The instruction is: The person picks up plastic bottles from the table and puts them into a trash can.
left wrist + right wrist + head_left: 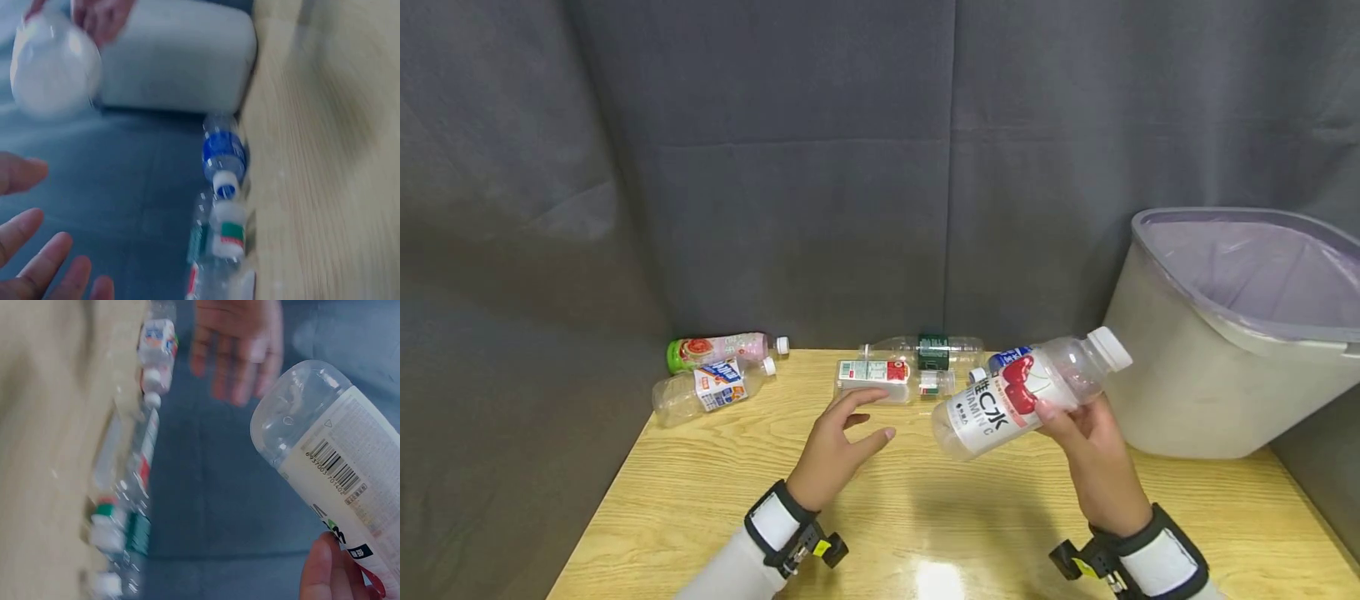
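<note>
My right hand [1093,454] grips a clear plastic bottle [988,408] with a white cherry-print label and a white cap. It is raised over the table, tilted with its cap up to the right, towards the bin. In the right wrist view the bottle's barcode side [337,469] and clear base face the camera. My left hand [835,454] hovers over the middle of the table, fingers spread and holding nothing. Just beyond it lies a clear bottle [872,392] with a white and red label. The left wrist view shows its loose fingers [47,259].
A grey bin [1180,358] with a bag liner stands at the right. Along the back lie a green-labelled bottle [934,353] and a blue-labelled bottle [223,147]. At the left are a pink and green bottle [730,346] and a clear one with an orange-blue label [718,386].
</note>
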{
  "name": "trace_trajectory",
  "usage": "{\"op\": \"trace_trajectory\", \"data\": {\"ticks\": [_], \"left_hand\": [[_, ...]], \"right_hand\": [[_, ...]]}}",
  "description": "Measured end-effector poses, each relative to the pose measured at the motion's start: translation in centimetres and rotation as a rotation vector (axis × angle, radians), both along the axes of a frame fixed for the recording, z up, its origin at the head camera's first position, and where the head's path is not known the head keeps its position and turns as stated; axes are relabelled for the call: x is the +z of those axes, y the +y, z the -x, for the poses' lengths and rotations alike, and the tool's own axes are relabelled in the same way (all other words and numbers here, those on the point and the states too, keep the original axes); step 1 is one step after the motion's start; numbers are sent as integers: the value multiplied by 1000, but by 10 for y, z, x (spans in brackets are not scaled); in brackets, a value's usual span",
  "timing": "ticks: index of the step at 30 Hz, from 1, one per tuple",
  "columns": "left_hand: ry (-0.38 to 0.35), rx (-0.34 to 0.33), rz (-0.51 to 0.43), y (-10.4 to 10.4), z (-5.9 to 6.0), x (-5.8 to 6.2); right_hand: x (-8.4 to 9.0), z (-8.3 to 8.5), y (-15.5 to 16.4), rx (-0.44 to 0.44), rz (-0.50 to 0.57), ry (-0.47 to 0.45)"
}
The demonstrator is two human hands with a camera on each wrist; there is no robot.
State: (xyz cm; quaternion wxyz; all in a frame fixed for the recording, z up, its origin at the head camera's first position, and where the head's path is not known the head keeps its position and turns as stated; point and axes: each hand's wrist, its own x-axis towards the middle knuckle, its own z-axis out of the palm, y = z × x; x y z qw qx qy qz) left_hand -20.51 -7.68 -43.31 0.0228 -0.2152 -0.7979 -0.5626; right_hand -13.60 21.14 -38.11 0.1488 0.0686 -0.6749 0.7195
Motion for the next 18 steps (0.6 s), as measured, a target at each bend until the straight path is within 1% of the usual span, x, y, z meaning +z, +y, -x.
{"op": "trace_trajectory", "data": {"ticks": [2,4,7,11,13,16,18], "left_hand": [[0,40,17,-2,11,-5],[18,81,52,-3,22,-10],[60,140,124,-5,37,-18],[125,198,243,-8,56,-26],[133,220,284,-10,64,-29],[132,236,324,-16,76,-34],[136,228,366,-20,84,-37]], "right_hand": [[8,-1,10,-2,29,34],[16,-2,20,-2,62,74],[28,-3,35,5,112,143],[46,-3,54,42,155,248],[55,-2,62,61,172,295],[71,-1,71,24,207,330],[81,-1,77,-12,240,359]]}}
